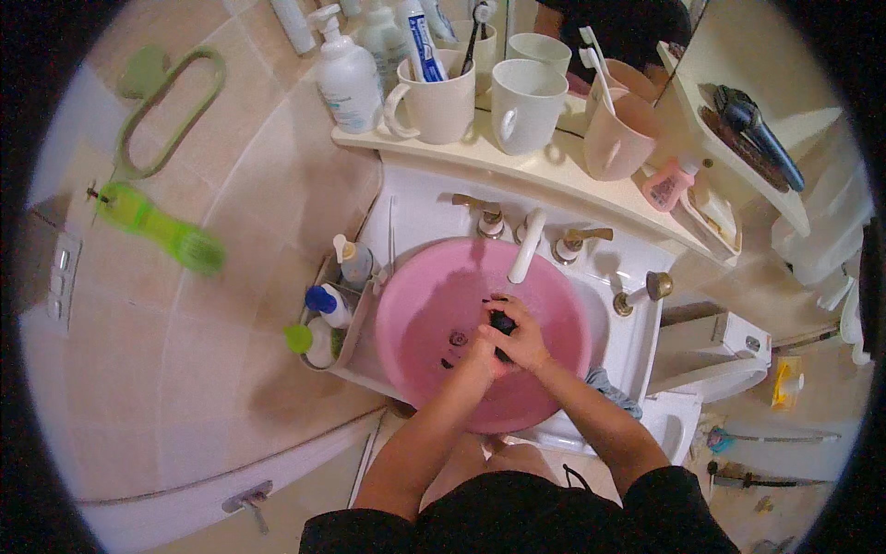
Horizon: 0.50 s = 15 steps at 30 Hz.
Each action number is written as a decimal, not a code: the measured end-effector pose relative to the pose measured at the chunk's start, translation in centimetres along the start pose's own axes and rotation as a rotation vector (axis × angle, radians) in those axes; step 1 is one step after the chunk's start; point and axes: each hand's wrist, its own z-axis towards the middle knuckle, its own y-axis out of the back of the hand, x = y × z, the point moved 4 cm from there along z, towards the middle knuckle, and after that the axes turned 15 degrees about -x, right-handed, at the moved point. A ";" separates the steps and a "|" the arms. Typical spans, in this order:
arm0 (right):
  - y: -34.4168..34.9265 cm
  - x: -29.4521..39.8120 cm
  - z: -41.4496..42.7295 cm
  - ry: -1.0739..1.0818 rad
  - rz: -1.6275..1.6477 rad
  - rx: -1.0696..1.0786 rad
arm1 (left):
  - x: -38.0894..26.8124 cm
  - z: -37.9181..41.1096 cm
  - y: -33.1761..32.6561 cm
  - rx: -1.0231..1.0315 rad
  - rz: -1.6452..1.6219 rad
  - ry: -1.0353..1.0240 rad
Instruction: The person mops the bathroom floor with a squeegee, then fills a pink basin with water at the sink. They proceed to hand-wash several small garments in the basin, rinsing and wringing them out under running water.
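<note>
Both hands are together over a pink plastic basin (415, 291) set in a white washbasin (595, 388). A small dark object (503, 323) is between them; its kind cannot be told. My right hand (524, 332) curls around it from above and the right. My left hand (489, 350) presses against it from the left and below, its fingers partly hidden. The white faucet spout (527, 249) points down into the basin just above the hands. Left of the hands, small dark shapes (448, 363) show inside the basin.
Brass-coloured tap handles (588, 235) flank the spout. Behind, a shelf (484, 158) bears a pump bottle (348, 83) and several mugs (527, 104). A caddy of bottles (354, 325) stands left of the basin. A grey cloth (612, 391) lies at its right.
</note>
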 end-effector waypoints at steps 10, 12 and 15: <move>-0.5 1.0 -0.6 0.141 0.061 0.028 | 0.4 0.4 -0.7 0.039 -0.118 -0.076; -0.7 0.6 -0.4 0.076 0.048 0.029 | 0.5 0.1 -0.5 0.004 -0.079 -0.093; -0.9 0.2 -0.3 -0.021 0.059 0.051 | 0.7 -0.1 -0.3 -0.032 -0.041 -0.112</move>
